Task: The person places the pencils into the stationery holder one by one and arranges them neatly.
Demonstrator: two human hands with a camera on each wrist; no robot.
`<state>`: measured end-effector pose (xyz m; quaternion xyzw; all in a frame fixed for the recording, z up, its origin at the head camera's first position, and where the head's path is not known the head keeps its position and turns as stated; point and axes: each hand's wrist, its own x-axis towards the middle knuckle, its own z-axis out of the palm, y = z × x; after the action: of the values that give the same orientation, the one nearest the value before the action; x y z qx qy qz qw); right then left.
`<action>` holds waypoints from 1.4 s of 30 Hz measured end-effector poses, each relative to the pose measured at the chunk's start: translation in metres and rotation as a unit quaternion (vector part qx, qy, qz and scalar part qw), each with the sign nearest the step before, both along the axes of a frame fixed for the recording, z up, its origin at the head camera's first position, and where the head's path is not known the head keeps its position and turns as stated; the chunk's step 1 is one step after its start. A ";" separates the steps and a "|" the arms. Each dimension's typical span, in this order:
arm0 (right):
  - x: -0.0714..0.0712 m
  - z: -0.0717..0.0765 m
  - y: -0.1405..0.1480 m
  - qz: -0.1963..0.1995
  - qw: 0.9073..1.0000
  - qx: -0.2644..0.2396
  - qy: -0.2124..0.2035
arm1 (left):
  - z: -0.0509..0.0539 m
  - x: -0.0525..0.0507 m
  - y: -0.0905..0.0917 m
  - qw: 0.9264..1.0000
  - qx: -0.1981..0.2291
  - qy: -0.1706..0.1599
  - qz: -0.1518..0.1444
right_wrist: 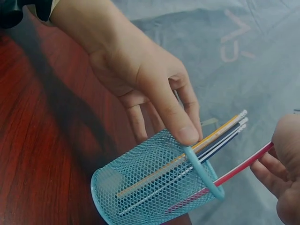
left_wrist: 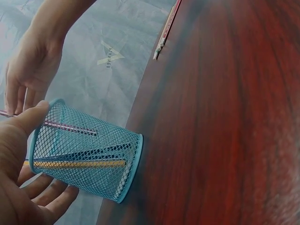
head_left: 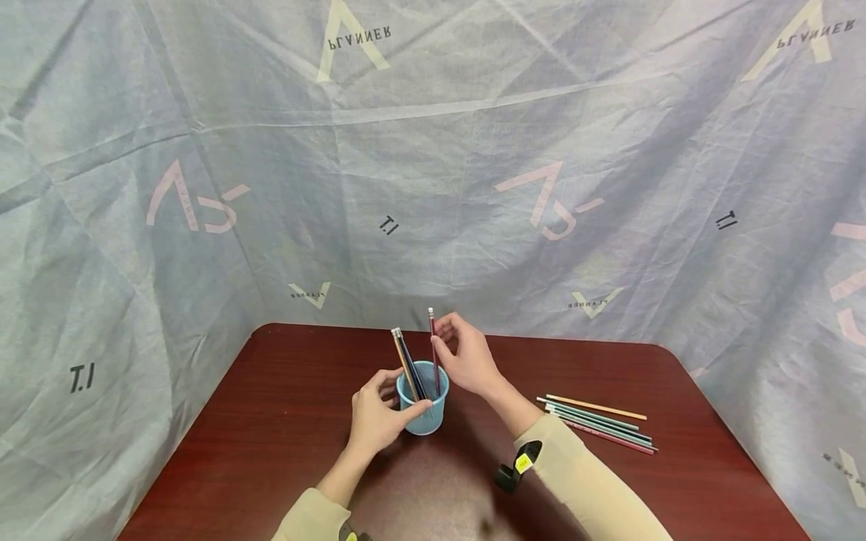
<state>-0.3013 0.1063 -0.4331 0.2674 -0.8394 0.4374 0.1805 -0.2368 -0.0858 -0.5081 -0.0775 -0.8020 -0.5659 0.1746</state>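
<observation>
A light blue wire-mesh pencil cup (head_left: 426, 422) stands on the table, with my left hand (head_left: 374, 415) gripping it near the rim, thumb on the near side and fingers round the left. My right hand (head_left: 468, 362) pinches a dark red pencil (right_wrist: 243, 164) with a white eraser end up. Its lower part is inside the cup, seen through the mesh in the left wrist view, its tip above the cup's base. Leaning left in the cup are a yellow pencil (right_wrist: 224, 126) and dark blue pencils (right_wrist: 220, 146), eraser ends up.
Several loose pencils (head_left: 595, 421) lie in a bunch on the right of the dark red wooden table (head_left: 284, 436), beyond my right forearm; yellow, green and red ones show. Grey printed cloth (head_left: 433, 188) hangs behind the table and at both sides.
</observation>
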 end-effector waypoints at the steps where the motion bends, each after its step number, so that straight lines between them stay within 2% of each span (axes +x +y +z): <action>1: -0.001 -0.001 -0.001 0.000 1.000 0.002 -0.001 | 0.000 0.000 0.000 1.000 -0.001 0.000 0.000; 9: -0.005 -0.008 -0.009 -0.003 1.000 0.027 -0.015 | 0.000 -0.001 -0.001 1.000 -0.004 0.000 -0.001; 19: -0.005 -0.009 -0.020 -0.017 0.997 0.060 -0.042 | 0.000 0.000 -0.001 1.000 -0.005 -0.004 0.000; 35: -0.007 -0.013 -0.032 -0.022 0.992 0.117 -0.029 | -0.001 -0.001 -0.001 1.000 -0.002 -0.005 -0.004; 42: -0.008 -0.013 -0.033 -0.016 0.992 0.124 -0.027 | -0.001 -0.001 -0.001 1.000 0.001 -0.006 -0.007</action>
<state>-0.3092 0.0733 -0.4457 0.2624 -0.8960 0.3337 0.1301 -0.2375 -0.0867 -0.5087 -0.0794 -0.8020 -0.5683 0.1660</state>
